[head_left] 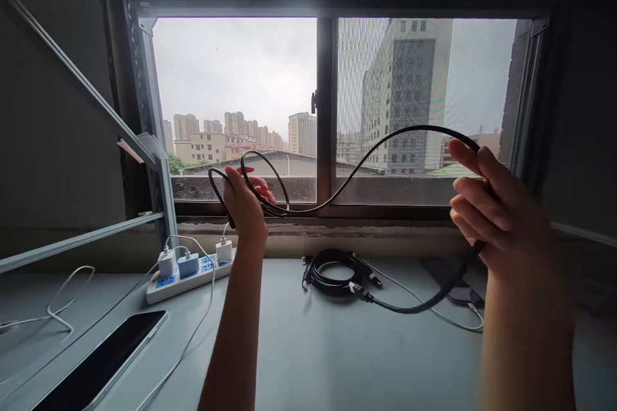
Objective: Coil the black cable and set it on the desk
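Observation:
A black cable arcs in the air in front of the window between my two raised hands. My left hand is closed round two small loops of it at the left. My right hand is at the right with its fingers curled round the cable. From that hand the cable drops to the desk and runs to a coiled black bundle with connectors lying under the window sill.
A white power strip with three plugged chargers and white leads lies at the left rear of the grey desk. A dark phone lies at the front left. Another phone lies at the right. Metal shelf rails stand left.

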Tool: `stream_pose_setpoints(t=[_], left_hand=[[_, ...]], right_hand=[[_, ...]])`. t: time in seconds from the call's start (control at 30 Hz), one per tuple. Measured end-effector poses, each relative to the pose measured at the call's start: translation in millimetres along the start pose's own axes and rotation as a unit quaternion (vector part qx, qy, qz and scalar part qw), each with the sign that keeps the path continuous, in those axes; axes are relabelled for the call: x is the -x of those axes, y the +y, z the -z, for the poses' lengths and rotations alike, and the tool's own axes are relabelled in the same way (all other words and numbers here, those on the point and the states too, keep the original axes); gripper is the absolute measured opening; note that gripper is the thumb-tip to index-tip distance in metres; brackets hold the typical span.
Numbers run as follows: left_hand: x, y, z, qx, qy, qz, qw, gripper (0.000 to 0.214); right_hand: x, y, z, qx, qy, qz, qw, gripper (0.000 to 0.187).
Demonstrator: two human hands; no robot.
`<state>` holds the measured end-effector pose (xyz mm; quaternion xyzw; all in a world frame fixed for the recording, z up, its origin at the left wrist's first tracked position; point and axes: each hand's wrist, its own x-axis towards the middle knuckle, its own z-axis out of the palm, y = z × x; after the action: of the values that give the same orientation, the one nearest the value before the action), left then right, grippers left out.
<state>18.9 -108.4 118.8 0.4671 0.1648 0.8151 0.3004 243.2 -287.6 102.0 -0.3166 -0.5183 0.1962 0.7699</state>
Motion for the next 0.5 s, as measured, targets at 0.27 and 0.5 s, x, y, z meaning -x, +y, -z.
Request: stream_pose_setpoints(t=[0.27, 0.5], left_hand=[[-16.5, 8.4, 23.3, 0.006, 0.074, 0.061, 0.995, 0.032], [-14.5, 20.8, 27.1, -0.041, -0.036, 0.143, 0.988, 0.032]], right_hand=[[-5.6, 5.2, -8.5, 0.094, 0.128, 0.038, 0.987, 0.033], [-15.1, 21.1, -19.0, 0.162, 0.186, 0.132, 0.96, 0.032]])
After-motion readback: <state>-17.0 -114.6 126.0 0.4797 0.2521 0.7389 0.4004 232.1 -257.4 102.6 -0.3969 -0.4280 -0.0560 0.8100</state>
